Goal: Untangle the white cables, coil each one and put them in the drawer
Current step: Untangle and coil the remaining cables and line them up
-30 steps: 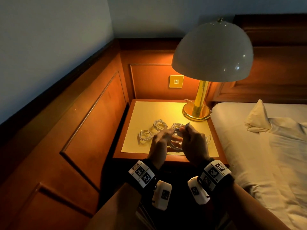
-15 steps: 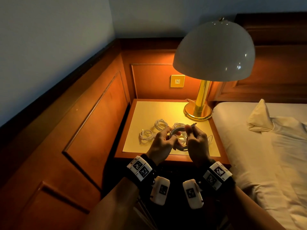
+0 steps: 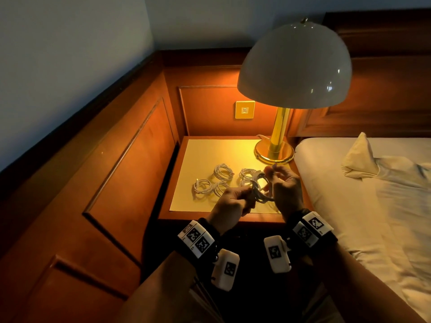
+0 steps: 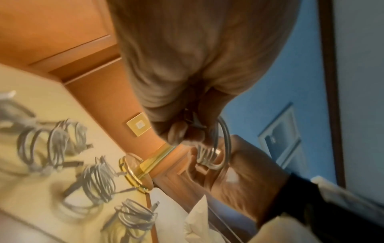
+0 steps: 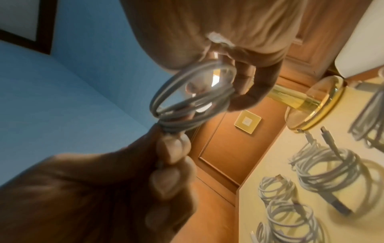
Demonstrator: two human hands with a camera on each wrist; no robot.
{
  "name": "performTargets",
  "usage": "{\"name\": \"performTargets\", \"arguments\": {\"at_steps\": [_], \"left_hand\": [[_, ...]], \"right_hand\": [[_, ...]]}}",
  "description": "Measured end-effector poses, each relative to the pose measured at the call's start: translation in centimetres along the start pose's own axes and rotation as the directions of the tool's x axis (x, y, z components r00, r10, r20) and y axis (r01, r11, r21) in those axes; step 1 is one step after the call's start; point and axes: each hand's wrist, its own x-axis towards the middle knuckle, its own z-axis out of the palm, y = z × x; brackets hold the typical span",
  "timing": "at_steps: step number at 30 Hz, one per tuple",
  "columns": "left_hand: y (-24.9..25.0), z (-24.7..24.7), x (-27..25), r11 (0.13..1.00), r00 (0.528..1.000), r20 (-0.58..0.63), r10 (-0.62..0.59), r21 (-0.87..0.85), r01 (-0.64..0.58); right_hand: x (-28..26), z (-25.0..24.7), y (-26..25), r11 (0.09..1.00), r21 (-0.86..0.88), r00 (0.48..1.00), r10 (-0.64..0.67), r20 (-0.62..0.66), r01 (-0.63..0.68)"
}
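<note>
Pinching white cable coil (image 3: pixel 260 190) in left hand (image 3: pixel 229 206), keeping loops together. Clamping opposite side with right hand (image 3: pixel 285 190), steadying for wrapping.

Five coiled white cables (image 3: pixel 223 171) lie on one nightstand (image 3: pixel 200 206); a sixth coil (image 3: pixel 260 188) is held between two hands. One brass lamp (image 3: pixel 274 151), one wall switch (image 3: pixel 244 110), one bed (image 3: pixel 373 206).

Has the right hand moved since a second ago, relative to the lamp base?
Yes. In the head view the right hand has moved up toward the brass lamp base, its fingertips now just below it, still holding the white cable coil.
</note>
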Motion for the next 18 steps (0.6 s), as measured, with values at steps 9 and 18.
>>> {"name": "performTargets", "arguments": {"at_steps": [9, 18], "left_hand": [[2.0, 2.0, 0.7, 0.944, 0.996, -0.068, 0.052, 0.329, -0.026], [1.2, -0.7, 0.1, 0.987, 0.989, 0.013, -0.148, 0.068, 0.147]], "right_hand": [[2.1, -0.8, -0.8, 0.996, -0.014, 0.996, 0.090, 0.011, -0.090], [1.4, -0.4, 1.1, 0.980, 0.070, 0.974, 0.175, 0.146, -0.186]]}}
